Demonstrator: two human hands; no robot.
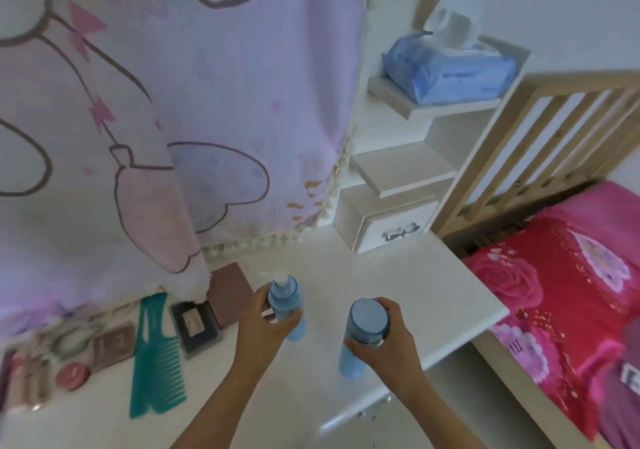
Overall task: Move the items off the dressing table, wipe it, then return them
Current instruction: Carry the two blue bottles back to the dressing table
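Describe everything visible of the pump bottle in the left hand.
The pump bottle is a slim, translucent light-blue cylinder, plastic by its look, topped with a white pump whose nozzle points left. It is roughly upright. The left hand grips its middle, fingers curled across the front. It is above the white dressing table; whether its base touches cannot be told.

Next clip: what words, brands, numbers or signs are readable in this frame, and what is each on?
No text reads clearly.
On the wipes pack: pale print, too blurred.
On the dark box by the comb: pale label, too blurred.
On the bedspread: small dark marks, unreadable.
On the pump bottle and capped bottle: no print visible.
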